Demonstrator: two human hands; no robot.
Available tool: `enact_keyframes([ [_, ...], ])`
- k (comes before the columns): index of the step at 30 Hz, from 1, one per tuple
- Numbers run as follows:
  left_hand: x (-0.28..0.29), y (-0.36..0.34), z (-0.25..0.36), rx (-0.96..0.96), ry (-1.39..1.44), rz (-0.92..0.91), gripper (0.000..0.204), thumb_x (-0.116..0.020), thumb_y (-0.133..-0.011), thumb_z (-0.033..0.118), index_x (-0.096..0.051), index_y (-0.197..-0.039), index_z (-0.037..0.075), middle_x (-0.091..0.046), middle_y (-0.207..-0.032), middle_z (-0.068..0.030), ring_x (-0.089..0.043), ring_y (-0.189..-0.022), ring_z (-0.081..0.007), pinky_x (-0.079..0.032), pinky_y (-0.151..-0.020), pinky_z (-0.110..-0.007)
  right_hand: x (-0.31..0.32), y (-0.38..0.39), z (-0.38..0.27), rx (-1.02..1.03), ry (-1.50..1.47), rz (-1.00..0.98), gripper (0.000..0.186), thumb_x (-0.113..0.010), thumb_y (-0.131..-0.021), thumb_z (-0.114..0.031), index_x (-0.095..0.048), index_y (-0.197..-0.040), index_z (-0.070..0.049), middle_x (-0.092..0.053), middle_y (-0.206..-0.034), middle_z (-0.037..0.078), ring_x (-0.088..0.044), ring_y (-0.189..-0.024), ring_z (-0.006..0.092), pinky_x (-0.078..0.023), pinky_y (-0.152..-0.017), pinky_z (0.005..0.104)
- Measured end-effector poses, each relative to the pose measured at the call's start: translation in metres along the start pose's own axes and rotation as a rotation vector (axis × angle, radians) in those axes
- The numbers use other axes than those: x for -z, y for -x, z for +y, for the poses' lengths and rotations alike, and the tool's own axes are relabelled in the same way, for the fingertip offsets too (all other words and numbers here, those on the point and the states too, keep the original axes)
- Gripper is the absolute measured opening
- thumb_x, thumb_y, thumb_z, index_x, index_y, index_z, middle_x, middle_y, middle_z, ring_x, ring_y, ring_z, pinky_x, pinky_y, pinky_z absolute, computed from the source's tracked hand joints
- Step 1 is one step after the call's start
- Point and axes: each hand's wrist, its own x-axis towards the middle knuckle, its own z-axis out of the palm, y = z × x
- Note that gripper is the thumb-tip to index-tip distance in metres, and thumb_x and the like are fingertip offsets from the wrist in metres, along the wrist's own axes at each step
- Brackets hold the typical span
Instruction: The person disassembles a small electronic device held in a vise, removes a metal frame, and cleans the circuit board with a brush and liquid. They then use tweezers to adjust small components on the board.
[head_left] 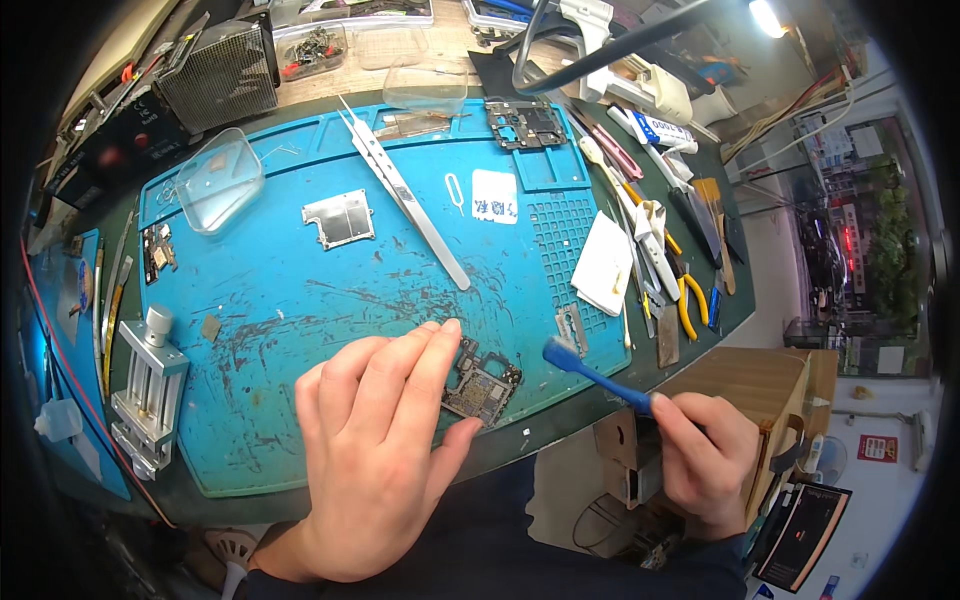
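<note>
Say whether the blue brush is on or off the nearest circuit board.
Off: blue mat shows between the brush head and the circuit board.

Work mat (240,425): matt, rubbery, scuffed
Tweezers (405,195): smooth, glossy metal
Brush handle (607,382): smooth plastic
Circuit board (482,392) near mat's front edge: rough
Clear box (225,206): glossy plastic

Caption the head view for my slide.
Left hand at a circuit board on a blue mat, right hand holding a blue brush.

Near left, the left hand (380,420) slants palm-down, fingers (412,378) outstretched; near right, the right hand (708,455) pinches.
</note>
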Motion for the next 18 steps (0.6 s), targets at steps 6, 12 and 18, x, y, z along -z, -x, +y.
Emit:
enact_keyframes([
  [6,0.0002,-0.0001,0.0005,-0.005,0.004,-0.001,0.078,-0.088,-0.069,0.009,-0.06,-0.142,0.003,-0.064,-0.135,-0.0083,-0.056,-0.122,-0.0305,-0.039,-0.105,-0.044,0.0039,-0.0034,-0.0012,0.031,0.072,-0.035,0.047,-0.073,-0.072,0.0,-0.08,-0.118,-0.007,-0.068,-0.09,0.004,-0.056,-0.058,0.0171,-0.043,-0.049,0.0304],
  [12,0.0002,0.0005,0.0001,-0.005,0.009,0.005,0.078,-0.087,-0.069,0.009,-0.06,-0.142,0.003,-0.064,-0.135,-0.0085,-0.056,-0.121,-0.0306,-0.039,-0.104,-0.044,0.0028,-0.0054,-0.001,0.011,0.048,-0.028,0.05,-0.073,-0.072,0.003,-0.079,-0.12,-0.006,-0.068,-0.087,0.004,-0.057,-0.057,0.0178,-0.044,-0.049,0.0309],
  [18,-0.0004,0.0001,-0.0005,-0.012,0.007,0.013,0.078,-0.087,-0.069,0.009,-0.06,-0.142,0.002,-0.064,-0.135,-0.0088,-0.056,-0.121,-0.0306,-0.039,-0.103,-0.044,0.0042,-0.0033,0.0005,0.021,-0.06,-0.077,0.055,-0.071,-0.07,0.003,-0.079,-0.122,-0.008,-0.069,-0.089,0.004,-0.058,-0.059,0.018,-0.045,-0.049,0.0308],
])
